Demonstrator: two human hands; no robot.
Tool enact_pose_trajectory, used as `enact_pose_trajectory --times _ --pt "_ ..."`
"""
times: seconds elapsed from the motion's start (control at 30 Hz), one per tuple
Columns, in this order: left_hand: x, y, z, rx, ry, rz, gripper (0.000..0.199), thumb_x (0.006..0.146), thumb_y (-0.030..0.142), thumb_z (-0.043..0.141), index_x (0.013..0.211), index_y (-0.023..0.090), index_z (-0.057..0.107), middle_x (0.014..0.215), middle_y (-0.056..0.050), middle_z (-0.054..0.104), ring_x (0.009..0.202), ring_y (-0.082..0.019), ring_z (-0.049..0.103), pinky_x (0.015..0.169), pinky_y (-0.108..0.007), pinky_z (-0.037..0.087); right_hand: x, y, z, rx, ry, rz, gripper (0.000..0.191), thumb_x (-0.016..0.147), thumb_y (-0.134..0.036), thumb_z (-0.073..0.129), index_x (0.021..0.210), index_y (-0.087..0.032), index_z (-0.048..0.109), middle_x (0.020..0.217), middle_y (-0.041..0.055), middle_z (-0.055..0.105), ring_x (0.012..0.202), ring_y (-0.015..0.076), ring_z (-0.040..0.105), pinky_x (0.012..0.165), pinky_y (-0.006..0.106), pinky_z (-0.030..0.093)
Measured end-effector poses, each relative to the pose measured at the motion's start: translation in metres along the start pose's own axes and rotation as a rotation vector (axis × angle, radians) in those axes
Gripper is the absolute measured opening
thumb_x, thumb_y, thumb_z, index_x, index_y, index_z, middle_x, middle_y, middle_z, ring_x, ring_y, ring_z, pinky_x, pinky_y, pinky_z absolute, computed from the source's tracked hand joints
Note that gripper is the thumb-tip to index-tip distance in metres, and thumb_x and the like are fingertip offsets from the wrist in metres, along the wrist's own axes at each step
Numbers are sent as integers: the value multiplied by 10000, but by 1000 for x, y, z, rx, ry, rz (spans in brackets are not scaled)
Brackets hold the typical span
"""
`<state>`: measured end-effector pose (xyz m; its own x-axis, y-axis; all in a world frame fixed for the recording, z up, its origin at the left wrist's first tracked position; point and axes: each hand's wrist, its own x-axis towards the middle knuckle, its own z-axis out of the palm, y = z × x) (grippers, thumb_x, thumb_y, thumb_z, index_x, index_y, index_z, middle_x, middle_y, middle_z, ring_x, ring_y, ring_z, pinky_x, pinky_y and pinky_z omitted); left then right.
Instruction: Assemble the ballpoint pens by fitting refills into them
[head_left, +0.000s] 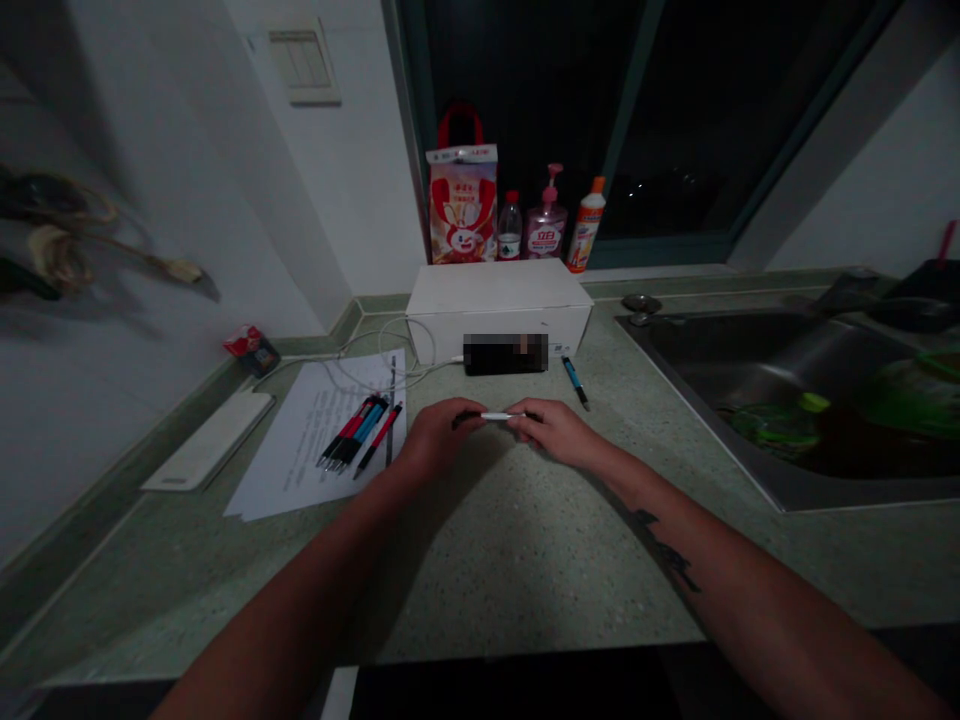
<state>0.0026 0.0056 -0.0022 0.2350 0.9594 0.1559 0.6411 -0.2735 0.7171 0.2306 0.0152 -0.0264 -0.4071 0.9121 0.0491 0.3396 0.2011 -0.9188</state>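
Between my two hands is a slim pen (495, 416), held level above the counter, its middle pale and its ends dark. My left hand (442, 432) pinches one end; my right hand (553, 428) closes on the other. Fingers cover parts of both ends. To the left, several red, blue and black pens (360, 436) lie bunched on printed paper sheets (289, 440). A single blue and black pen (576, 382) rests beyond my right hand. Just ahead, a black phone (506, 358) leans against a white box (499, 290), with a white cable (427, 375) plugged in.
A white power bank (210, 440) and a small red and dark packet (253, 350) sit by the left wall. Behind the box stand a printed bag (463, 205), a water bottle (510, 230), a pump bottle (547, 220) and an orange-capped bottle (587, 225). On the right is a metal sink (697, 400).
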Motion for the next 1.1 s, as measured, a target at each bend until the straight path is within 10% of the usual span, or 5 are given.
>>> enact_pose_trajectory --times 0.27,0.57,1.1 --pt "-2 -1 -2 39 -36 75 178 891 234 632 990 238 779 959 -32 787 893 -212 700 851 -339 510 -1 -6 -5 108 -63 123 241 881 -415 629 848 -195 720 569 -31 560 479 97 432 464 242 313" --pt "1 2 -6 -12 -70 15 241 921 235 570 1039 228 780 874 -10 786 828 -192 702 818 -300 517 -1 -6 -10 -159 133 -126 176 857 -347 683 951 -214 749 773 19 706 703 161 593 659 281 420" --pt "0 -1 -11 174 26 289 210 972 252 578 1063 243 767 1023 -41 781 957 -211 679 892 -341 489 -1 -9 -5 175 -61 118 407 930 -543 558 837 -190 740 579 2 612 478 101 465 470 243 337"
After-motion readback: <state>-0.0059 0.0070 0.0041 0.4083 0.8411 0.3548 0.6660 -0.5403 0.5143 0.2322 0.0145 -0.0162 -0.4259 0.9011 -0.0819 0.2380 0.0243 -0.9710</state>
